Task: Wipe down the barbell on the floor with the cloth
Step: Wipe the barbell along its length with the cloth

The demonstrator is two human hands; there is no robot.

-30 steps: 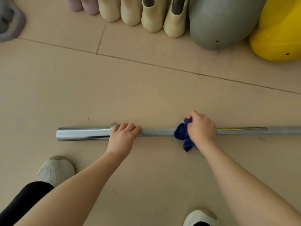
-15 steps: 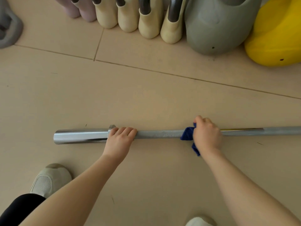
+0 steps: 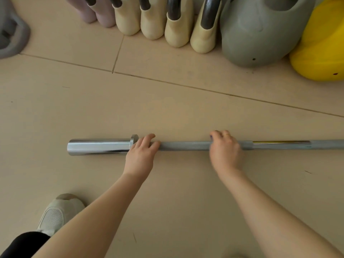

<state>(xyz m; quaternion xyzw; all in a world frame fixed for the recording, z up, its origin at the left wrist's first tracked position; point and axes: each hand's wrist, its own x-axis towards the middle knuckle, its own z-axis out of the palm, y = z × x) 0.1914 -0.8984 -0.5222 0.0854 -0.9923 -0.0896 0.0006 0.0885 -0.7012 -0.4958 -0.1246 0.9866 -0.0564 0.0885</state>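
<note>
A long steel barbell (image 3: 184, 145) lies across the tan floor, its shiny chrome sleeve (image 3: 99, 147) at the left and its shaft running off the right edge. My left hand (image 3: 142, 152) rests over the shaft just right of the collar, fingers curled on it. Further right, my right hand (image 3: 226, 148) is closed over the shaft and looks motion-blurred. The blue cloth (image 3: 211, 136) is almost wholly hidden under that hand; only a dark sliver shows by the thumb.
Behind the bar stand a row of cream and pink kettlebells (image 3: 175, 25), a large grey kettlebell (image 3: 260, 34) and a yellow one (image 3: 323, 49). A grey weight (image 3: 11, 32) sits at the far left. My shoe (image 3: 59, 211) is at the lower left.
My right hand slid right along the shaft, then back to the left. The blue cloth, plainly visible before, is now covered by the hand. My left hand stays by the collar.
</note>
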